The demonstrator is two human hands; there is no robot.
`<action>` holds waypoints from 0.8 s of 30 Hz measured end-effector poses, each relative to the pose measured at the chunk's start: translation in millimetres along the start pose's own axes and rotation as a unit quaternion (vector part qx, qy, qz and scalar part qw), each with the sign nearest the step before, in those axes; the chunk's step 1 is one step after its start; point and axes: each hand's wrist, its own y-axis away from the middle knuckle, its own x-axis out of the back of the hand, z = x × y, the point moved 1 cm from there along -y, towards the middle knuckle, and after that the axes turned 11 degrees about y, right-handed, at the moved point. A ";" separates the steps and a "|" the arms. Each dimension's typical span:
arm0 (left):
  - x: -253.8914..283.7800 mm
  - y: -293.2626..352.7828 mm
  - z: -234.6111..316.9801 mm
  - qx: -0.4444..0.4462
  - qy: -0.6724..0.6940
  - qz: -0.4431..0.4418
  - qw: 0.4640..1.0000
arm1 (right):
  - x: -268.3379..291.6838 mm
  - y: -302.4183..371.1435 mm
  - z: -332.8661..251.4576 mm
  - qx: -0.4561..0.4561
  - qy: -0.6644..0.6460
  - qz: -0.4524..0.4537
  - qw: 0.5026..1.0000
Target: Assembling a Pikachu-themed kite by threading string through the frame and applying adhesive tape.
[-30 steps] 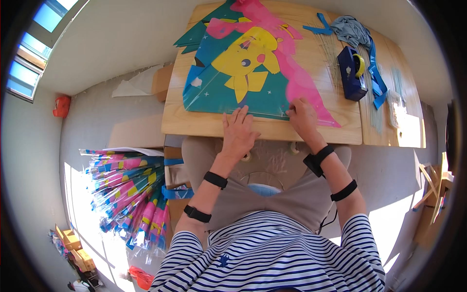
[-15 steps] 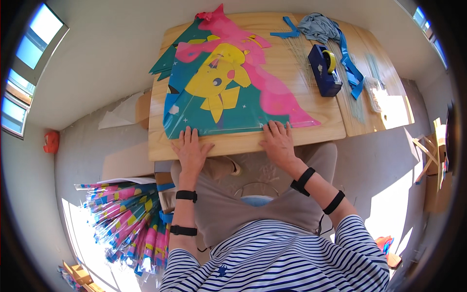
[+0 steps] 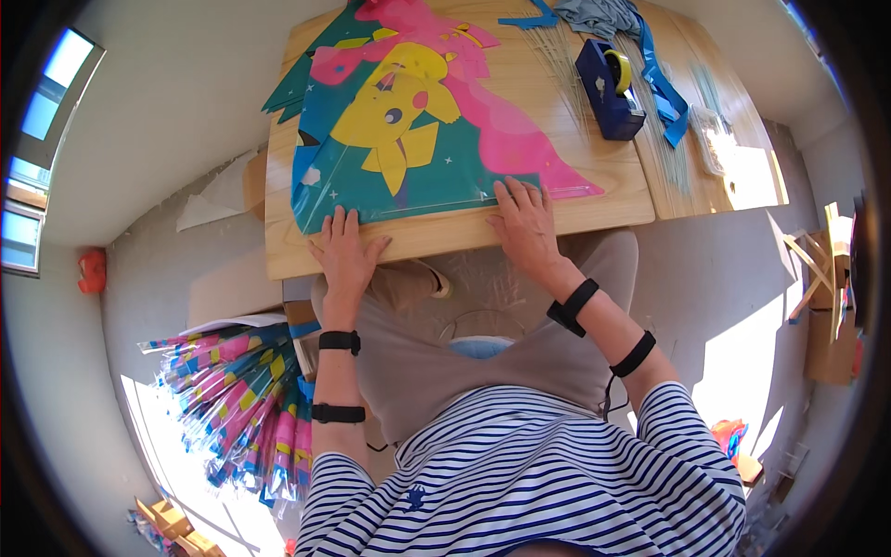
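Note:
A kite (image 3: 427,176) in green and pink, printed with a yellow cartoon figure, lies spread on the wooden table (image 3: 594,209). Its near edge runs almost along the table's front edge. My left hand (image 3: 348,265) is open, fingertips flat on that near edge close to the kite's left corner. Farther right, my right hand (image 3: 527,232) rests with fingers stretched over the same edge, near where green meets pink. Neither hand grips anything. More green sheet layers (image 3: 288,97) show under the kite at the far left.
At the table's right stand a blue tape dispenser (image 3: 608,102) with yellow tape, thin rods (image 3: 557,70), blue strips (image 3: 664,84), grey cloth (image 3: 599,17) and a clear plastic box (image 3: 710,144). Bundled colourful kites in clear sleeves (image 3: 232,390) lie lower left, beside a carton.
The whole view has shifted, so the table and kite sit higher in the picture. Both hands stay at the kite's near edge, with little visible movement against it.

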 end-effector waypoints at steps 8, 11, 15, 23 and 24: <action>2.9 2.9 -1.3 0.012 0.007 -0.007 1.000 | 8.3 -21.7 6.6 0.035 0.023 -0.101 0.994; 3.5 2.5 -0.2 0.017 0.014 0.003 1.000 | 1.6 -12.4 9.4 0.035 0.040 -0.066 0.996; 0.1 2.5 -3.4 0.015 0.022 0.007 1.000 | -3.6 -3.9 8.2 0.044 0.059 -0.070 0.995; 0.8 2.2 -2.7 0.014 0.031 0.016 0.999 | -7.4 5.7 2.0 0.044 0.069 -0.058 0.995; -0.3 -0.1 -2.6 0.008 0.029 0.021 0.999 | -7.8 6.2 2.0 0.043 0.068 -0.057 0.995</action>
